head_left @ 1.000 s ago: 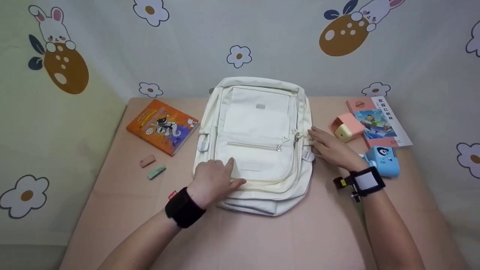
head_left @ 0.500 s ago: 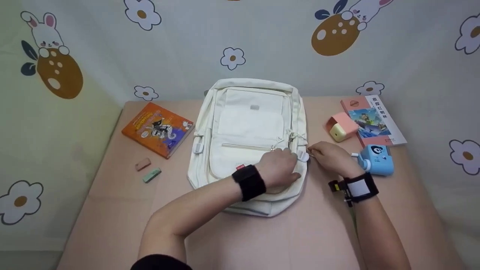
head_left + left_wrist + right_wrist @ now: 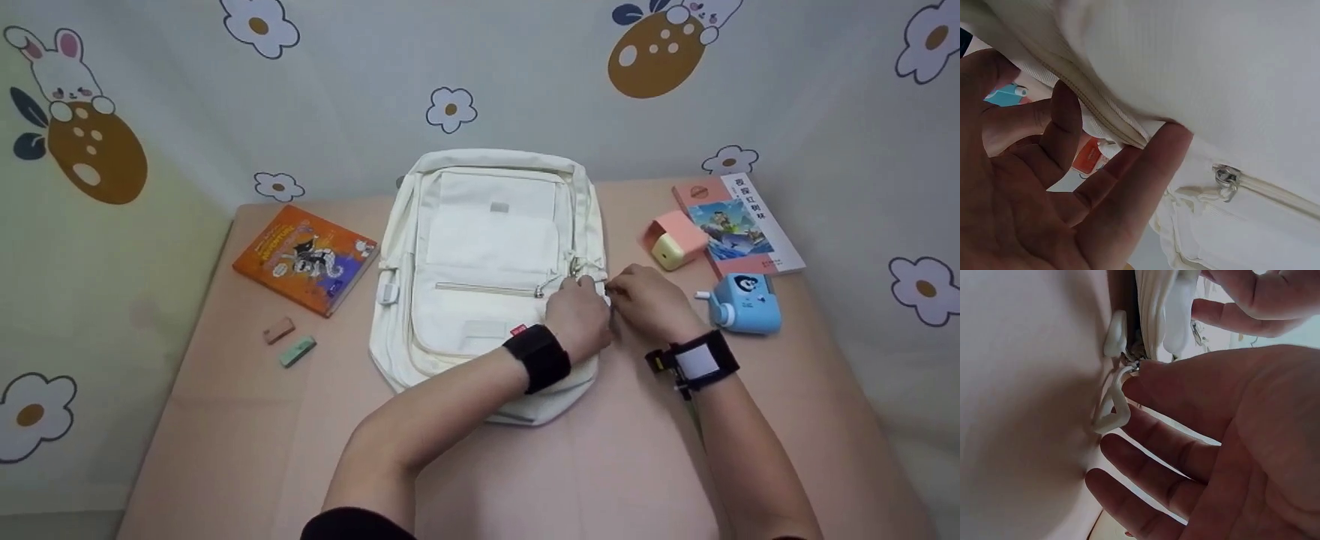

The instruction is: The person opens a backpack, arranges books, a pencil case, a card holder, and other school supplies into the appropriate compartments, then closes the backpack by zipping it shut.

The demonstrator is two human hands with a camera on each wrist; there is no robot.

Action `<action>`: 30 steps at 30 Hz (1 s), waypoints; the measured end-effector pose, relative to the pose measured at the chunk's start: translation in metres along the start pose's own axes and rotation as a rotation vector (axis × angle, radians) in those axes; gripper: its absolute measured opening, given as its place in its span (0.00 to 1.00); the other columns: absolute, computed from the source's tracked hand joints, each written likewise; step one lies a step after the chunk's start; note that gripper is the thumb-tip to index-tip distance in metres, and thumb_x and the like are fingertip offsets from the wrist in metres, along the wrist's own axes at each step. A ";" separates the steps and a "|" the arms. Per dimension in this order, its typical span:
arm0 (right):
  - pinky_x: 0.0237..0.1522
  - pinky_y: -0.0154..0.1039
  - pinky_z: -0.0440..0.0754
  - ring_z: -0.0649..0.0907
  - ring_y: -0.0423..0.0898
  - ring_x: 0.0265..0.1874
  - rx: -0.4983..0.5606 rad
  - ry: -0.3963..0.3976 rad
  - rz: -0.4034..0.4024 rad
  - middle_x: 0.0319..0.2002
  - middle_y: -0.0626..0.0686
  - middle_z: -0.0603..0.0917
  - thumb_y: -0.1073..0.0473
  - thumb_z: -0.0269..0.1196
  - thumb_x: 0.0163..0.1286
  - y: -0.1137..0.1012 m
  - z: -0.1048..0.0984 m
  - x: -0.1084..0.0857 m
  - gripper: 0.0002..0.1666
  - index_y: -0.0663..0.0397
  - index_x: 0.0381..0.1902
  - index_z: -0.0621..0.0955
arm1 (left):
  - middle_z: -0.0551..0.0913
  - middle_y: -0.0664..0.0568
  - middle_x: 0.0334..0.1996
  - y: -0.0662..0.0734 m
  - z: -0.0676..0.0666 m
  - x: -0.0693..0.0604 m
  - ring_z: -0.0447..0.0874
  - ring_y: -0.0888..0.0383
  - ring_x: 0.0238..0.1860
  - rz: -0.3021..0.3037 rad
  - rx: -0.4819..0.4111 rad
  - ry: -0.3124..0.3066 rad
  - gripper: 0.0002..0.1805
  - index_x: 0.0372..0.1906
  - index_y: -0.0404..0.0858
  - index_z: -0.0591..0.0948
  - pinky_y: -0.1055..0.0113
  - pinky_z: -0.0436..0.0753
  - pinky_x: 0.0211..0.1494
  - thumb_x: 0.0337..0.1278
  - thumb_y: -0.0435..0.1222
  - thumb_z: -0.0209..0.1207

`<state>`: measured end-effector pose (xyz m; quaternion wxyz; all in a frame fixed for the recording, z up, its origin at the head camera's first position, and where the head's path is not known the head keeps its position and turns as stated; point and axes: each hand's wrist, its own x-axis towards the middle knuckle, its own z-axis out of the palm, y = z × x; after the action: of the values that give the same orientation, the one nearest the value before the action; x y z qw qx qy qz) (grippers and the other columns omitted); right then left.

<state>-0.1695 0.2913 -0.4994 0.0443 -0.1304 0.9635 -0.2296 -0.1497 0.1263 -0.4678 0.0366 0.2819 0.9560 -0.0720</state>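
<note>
A cream backpack (image 3: 491,247) lies front side up on the table. My left hand (image 3: 579,319) reaches across it and grips its right side; the left wrist view shows the thumb and fingers around the fabric beside a zipper seam (image 3: 1092,107). At that same edge, my right hand (image 3: 656,300) pinches a zipper slider (image 3: 1135,367) between thumb and index finger, its other fingers spread loosely. From the slider hangs a looped cream cord pull (image 3: 1113,413). A second pull (image 3: 1116,334) sits beside it. The front pocket's small zipper pull (image 3: 1225,175) hangs loose.
An orange book (image 3: 307,259) lies left of the backpack, with a pink eraser-like block (image 3: 279,331) and a green one (image 3: 298,351) in front. On the right are a pink-and-yellow object (image 3: 675,240), a pink-and-white book (image 3: 739,225) and a blue cranked gadget (image 3: 746,304).
My left hand has moved right, from the backpack's lower front to its right side. My right hand's fingers, straighter before, now pinch the zipper slider. The head view has shifted slightly.
</note>
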 end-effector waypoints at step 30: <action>0.40 0.54 0.79 0.83 0.56 0.35 -0.053 0.073 0.041 0.33 0.56 0.85 0.55 0.60 0.75 -0.006 0.006 0.000 0.12 0.55 0.38 0.88 | 0.79 0.48 0.50 -0.043 -0.004 -0.008 0.79 0.49 0.47 0.082 -0.337 -0.097 0.12 0.44 0.39 0.86 0.56 0.83 0.44 0.66 0.41 0.59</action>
<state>-0.1671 0.2834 -0.5023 0.0105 -0.1032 0.9727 -0.2076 -0.1667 0.0865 -0.4576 0.1325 0.3067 0.9394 0.0774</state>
